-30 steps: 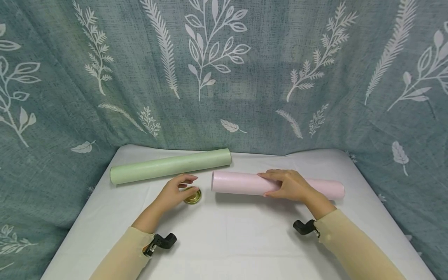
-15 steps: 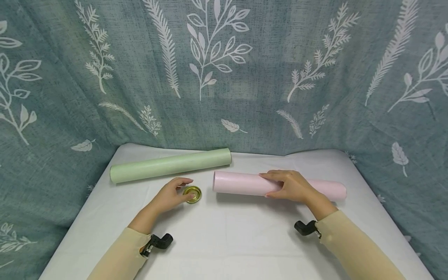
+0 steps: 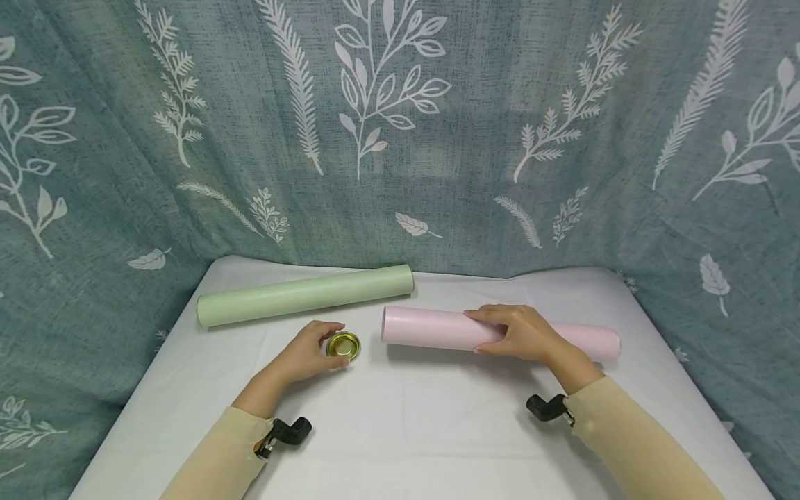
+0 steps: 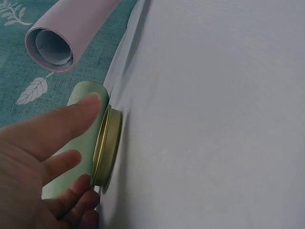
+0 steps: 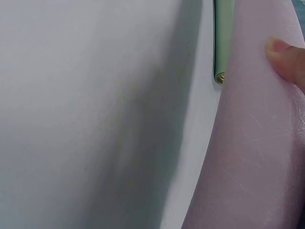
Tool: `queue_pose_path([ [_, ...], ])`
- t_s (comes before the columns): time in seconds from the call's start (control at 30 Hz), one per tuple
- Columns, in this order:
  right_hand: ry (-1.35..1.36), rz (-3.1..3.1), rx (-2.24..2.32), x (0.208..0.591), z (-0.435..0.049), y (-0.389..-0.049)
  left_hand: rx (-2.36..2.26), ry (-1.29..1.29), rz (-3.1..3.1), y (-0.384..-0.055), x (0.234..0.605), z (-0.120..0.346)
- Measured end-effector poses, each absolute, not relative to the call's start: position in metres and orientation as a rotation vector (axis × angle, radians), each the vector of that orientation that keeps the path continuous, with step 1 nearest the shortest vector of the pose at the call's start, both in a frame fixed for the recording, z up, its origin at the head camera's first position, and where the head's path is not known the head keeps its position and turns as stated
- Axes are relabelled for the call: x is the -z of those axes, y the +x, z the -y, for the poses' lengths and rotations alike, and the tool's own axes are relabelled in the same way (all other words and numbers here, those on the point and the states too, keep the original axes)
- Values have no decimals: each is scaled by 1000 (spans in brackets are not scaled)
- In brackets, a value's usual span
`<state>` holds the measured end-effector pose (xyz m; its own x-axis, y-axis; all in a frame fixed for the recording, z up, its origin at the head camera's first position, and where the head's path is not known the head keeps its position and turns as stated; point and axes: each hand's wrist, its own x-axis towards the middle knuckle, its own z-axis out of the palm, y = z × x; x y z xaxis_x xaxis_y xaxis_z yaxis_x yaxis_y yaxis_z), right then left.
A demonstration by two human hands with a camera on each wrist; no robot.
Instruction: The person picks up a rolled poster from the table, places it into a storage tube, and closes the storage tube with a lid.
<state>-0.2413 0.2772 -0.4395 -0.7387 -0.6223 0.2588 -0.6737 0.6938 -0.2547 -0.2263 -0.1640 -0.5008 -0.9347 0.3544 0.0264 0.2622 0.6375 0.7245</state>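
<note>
My right hand (image 3: 521, 337) grips a pink cardboard tube (image 3: 428, 328) around its middle, thumb on the near side, and holds it slightly above the table. In the left wrist view, the open left end of the pink tube (image 4: 90, 19) shows rolled paper (image 4: 53, 47) inside. A round gold metal end cap (image 3: 343, 346) lies on the cloth left of that end, rim upward. Around the cap my left hand (image 3: 306, 353) spreads thumb and fingers to either side, without a clear pinch. The right wrist view shows my right thumb (image 5: 286, 59) against the tube.
Behind the left hand lies a green tube (image 3: 306, 295), slanted along the back of the white-clothed table (image 3: 406, 430). Its right end shows gold inside the rim (image 5: 219, 78) in the right wrist view. A patterned curtain (image 3: 462, 208) closes off the back and sides.
The left thumb has shifted from over the cap to its near edge, with the fingers now at the far edge. The pink tube and right hand have drifted very slightly right.
</note>
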Motion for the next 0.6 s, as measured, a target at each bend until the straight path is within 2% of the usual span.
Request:
queue_pose_path([
  [0.3,1051,2737,-500,443,-279,-242,-1043,428,-2789,-230,506,158],
  [0.6,1056,2747,-488,444,-279,-242,-989,445,-2827,-230,508,158],
])
